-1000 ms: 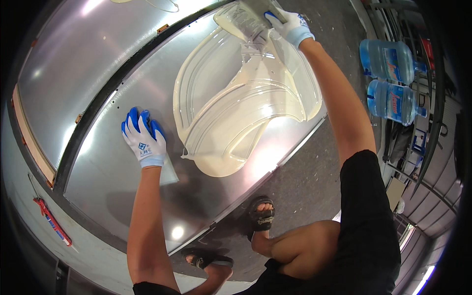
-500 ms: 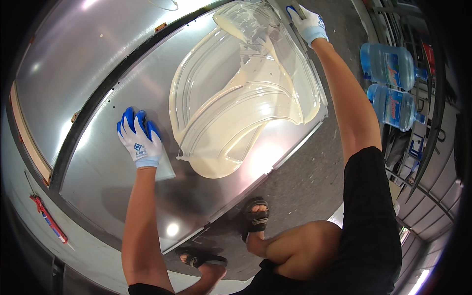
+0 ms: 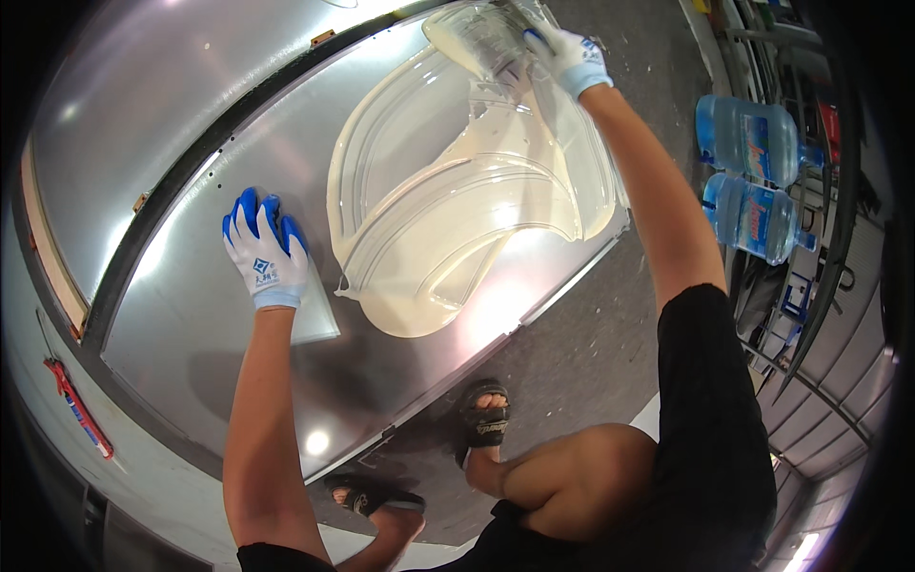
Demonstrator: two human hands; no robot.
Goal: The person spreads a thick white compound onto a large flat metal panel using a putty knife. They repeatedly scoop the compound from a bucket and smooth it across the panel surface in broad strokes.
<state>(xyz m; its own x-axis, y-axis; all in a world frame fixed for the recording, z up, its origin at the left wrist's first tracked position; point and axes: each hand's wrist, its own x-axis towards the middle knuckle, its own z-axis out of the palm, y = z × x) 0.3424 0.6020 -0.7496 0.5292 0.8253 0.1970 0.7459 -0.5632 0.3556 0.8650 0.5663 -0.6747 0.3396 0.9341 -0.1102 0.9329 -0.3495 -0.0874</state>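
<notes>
A large shiny metal panel (image 3: pixel 181 329) slants across the floor, coated over its middle and far end with cream-coloured wet paste (image 3: pixel 410 310) in curved, ridged strokes. At the panel's far edge my right hand (image 3: pixel 572 59), in a white glove with blue fingers, is closed round a flat scraper (image 3: pixel 519 21), partly hidden and blurred. My left hand (image 3: pixel 262 243), gloved alike, leans on the bare near-left part of the panel with fingers stretched out. Under that palm shows the corner of a pale flat sheet (image 3: pixel 319 315); the rest of it is covered.
A second metal panel (image 3: pixel 124 143) lies beyond a dark frame bar (image 3: pixel 157 224) at left. A red caulking gun (image 3: pixel 81 410) rests at the lower left. Two blue water jugs (image 3: pixel 748 138) lie on their sides at right. My sandalled feet (image 3: pixel 486 415) are beside the panel's near edge.
My right hand has moved left and slightly down with the scraper, over the far end of the paste. The left hand stays in place on the panel. The whole view has shifted slightly.
</notes>
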